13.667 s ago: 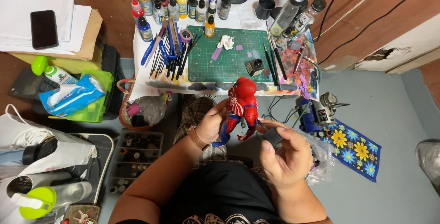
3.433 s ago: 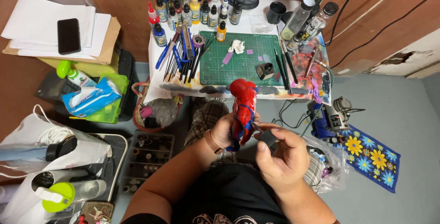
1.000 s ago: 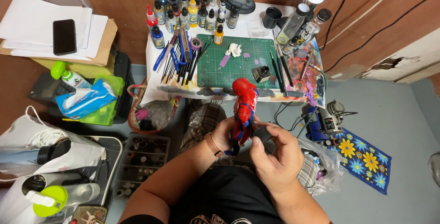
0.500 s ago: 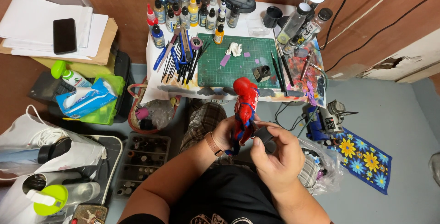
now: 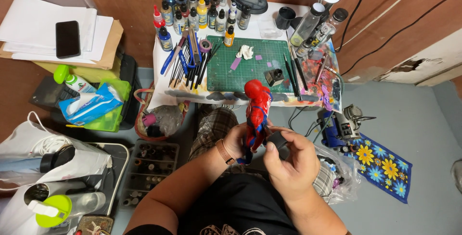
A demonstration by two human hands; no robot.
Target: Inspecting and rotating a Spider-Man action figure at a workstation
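The red and blue plastic action figure is held upright in the grip of the left hand, whose fingers are closed around its legs and lower body, while a small round dark object, perhaps a cap or a small pot, is pinched in the right hand just beside the figure's hip; what it is exactly cannot be told. Both hands are kept above the lap, in front of the low white bench, so the figure is off the bench and close to the body. The step in hand is judged to be close work on the figure's lower half, with the dark object brought up against it. A steady hold from the left hand and a fine, small movement from the right would be called for next, since the two things are almost touching. Further out, a green cutting mat is laid on the bench, with a row of small dropper paint bottles behind it, a fan of brushes and pens to its left and a small dark pot on it. A black phone is left on white papers well apart to the left, and a blue flowered cloth lies on the floor to the right.
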